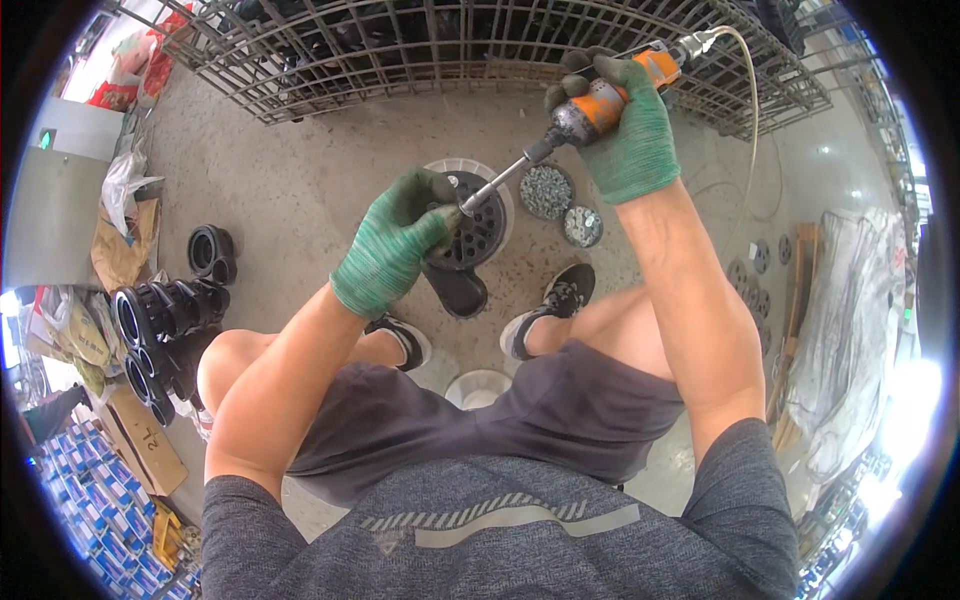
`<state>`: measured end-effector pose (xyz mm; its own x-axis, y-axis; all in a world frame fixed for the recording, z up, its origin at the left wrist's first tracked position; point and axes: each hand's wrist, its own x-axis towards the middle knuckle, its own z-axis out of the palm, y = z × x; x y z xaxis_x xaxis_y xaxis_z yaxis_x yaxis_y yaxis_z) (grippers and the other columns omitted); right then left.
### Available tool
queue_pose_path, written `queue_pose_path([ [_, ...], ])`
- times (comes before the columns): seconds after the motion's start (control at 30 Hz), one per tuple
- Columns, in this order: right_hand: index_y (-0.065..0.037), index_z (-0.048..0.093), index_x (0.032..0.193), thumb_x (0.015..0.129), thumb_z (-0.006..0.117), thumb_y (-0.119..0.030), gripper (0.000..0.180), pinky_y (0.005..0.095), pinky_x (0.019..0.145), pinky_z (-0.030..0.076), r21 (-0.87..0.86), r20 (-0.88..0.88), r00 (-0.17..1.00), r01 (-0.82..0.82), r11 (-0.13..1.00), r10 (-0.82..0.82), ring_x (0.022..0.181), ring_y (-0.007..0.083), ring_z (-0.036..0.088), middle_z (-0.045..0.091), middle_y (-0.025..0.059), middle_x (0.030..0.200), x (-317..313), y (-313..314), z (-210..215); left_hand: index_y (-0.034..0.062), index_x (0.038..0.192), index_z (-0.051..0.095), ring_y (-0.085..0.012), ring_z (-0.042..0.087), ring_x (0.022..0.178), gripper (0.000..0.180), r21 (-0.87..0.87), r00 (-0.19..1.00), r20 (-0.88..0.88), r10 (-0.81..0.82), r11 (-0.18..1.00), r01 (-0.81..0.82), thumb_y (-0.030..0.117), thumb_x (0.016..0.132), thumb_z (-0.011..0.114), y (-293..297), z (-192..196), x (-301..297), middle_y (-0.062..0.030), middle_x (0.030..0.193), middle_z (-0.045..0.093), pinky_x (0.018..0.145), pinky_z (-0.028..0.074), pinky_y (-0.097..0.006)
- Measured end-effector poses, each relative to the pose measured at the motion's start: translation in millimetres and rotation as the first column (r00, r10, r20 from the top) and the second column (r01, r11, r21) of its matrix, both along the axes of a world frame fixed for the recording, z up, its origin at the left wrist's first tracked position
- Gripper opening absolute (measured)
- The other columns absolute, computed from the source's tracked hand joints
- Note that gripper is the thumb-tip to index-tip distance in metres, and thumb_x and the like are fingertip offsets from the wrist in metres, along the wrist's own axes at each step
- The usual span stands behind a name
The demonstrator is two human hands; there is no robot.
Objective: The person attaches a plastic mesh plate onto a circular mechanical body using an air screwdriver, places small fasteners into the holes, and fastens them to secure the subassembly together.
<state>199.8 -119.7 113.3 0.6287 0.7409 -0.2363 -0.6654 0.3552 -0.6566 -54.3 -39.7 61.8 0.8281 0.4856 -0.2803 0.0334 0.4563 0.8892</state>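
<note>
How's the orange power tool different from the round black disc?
The power tool is long; the disc is round with holes. The power tool is orange and grey; the disc is black. The right hand holds the power tool up; the disc sits lower. Both have dark parts.

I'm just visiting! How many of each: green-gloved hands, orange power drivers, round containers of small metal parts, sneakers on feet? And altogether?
Green-gloved hands: 2
Orange power driver: 1
Round containers of small metal parts: 2
Sneakers on feet: 2
Total: 7
</note>
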Motion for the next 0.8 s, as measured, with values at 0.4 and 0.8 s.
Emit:
queue_pose_path([
  [0.4, -0.002, 0.060, 0.098, 0.087, 0.070, -0.011, 0.017, 0.0393, 0.071, 0.059, -0.018, 0.074, 0.997, -0.003, 1.000, 0.004, 0.075, 0.0225, 0.067, 0.068, 0.0120, 0.088, -6.2, -3.1, -10.8, -0.0006, 0.117, 0.065, -0.0070, 0.052, 0.079, 0.031, 0.375, 0.956, -0.287, -0.058, 0.912, 0.168, 0.025, 0.100, 0.067, 0.3, -12.2, 0.8, 0.0015, 0.091, 0.063, 0.071, 0.046, -0.025],
  [0.8, -0.004, 0.063, 0.099, 0.086, 0.072, -0.013, 0.018, 0.0366, 0.067, 0.057, -0.159, 0.174, 0.982, -0.047, 0.986, 0.075, 0.078, 0.0208, 0.068, 0.067, 0.0090, 0.086, -12.9, -16.1, -31.7, -0.0021, 0.121, 0.067, -0.0119, 0.061, 0.090, 0.030, 0.512, 0.915, -0.373, -0.157, 0.787, 0.344, 0.015, 0.096, 0.067, -3.7, -43.4, 11.6, -0.0082, 0.099, 0.072, 0.084, 0.052, -0.032],
])
